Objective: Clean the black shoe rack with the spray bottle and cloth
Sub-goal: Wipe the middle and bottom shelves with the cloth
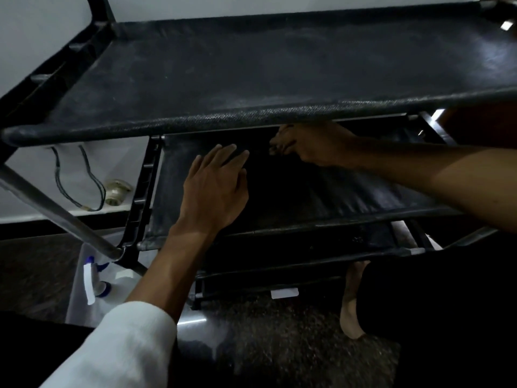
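The black shoe rack [251, 65] fills the view, its fabric top shelf dusty. Both my hands reach under it onto the second shelf [377, 197]. My left hand [215, 189] lies flat on that shelf with straight fingers, touching the edge of a very dark cloth [282, 191] spread over the shelf's middle. My right hand [305, 144] sits at the cloth's far edge, fingers curled and pinching it; the grip is dim and partly hidden under the top shelf. The white spray bottle [95, 278] with blue parts stands on the floor at the rack's left foot.
A white wall is behind the rack, with hanging wires [92, 180] and a small round fitting [117, 191] on a ledge at left. Lower rack shelves [307, 247] sit below. My bare foot [351, 303] rests on the dark speckled floor at right.
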A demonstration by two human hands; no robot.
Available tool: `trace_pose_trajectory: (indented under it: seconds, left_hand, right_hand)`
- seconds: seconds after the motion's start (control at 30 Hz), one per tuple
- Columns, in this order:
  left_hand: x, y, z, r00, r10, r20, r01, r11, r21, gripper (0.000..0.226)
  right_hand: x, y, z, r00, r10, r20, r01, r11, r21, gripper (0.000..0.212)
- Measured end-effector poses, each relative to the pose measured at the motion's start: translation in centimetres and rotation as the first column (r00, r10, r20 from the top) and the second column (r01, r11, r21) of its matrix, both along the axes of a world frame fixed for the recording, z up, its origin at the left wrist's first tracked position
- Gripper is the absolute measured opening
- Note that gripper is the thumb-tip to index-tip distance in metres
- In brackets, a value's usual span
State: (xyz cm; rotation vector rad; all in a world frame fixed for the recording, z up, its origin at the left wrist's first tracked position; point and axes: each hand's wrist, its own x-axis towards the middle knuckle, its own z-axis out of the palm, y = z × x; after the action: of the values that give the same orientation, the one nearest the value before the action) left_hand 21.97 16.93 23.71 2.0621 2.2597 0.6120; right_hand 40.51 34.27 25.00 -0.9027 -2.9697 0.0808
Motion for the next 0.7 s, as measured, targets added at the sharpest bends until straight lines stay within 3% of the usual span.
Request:
trace_pose_trajectory:
  seconds: [0.07,0.13,0.23,0.27,0.4,0.7]
  left_hand:
    - [0.5,0.2,-0.1,1.000,-0.016,0.001,0.016,1.000,0.002,0.045]
    - [0.9,0.5,-0.1,1.000,-0.028,0.012,0.028,1.000,0.002,0.045]
    - [1.5,1.0,-0.3,0.999,-0.045,0.021,0.045,0.999,0.004,0.045]
    - [1.8,1.1,-0.4,0.998,-0.054,0.017,0.054,0.999,0.005,0.045]
    - [2.9,1.2,-0.6,0.996,-0.084,0.009,0.084,0.996,0.002,0.044]
    - [4.5,0.2,-0.2,0.987,-0.161,-0.009,0.161,0.987,-0.013,0.045]
  right_hand:
    - [1.8,0.9,0.1,0.996,-0.041,-0.076,0.045,0.997,0.057,0.030]
    - [4.7,0.9,0.1,0.959,-0.225,-0.172,0.209,0.972,-0.109,0.025]
    - [9.2,-0.3,1.8,0.966,-0.247,-0.076,0.237,0.964,-0.120,0.017]
    - [10.6,-0.8,2.2,0.958,-0.270,-0.093,0.258,0.957,-0.131,0.024]
    - [14.5,-4.3,3.6,0.976,-0.208,-0.068,0.193,0.965,-0.179,0.047]
    - [11.9,-8.1,3.6,0.995,-0.059,-0.081,0.033,0.957,-0.289,0.039]
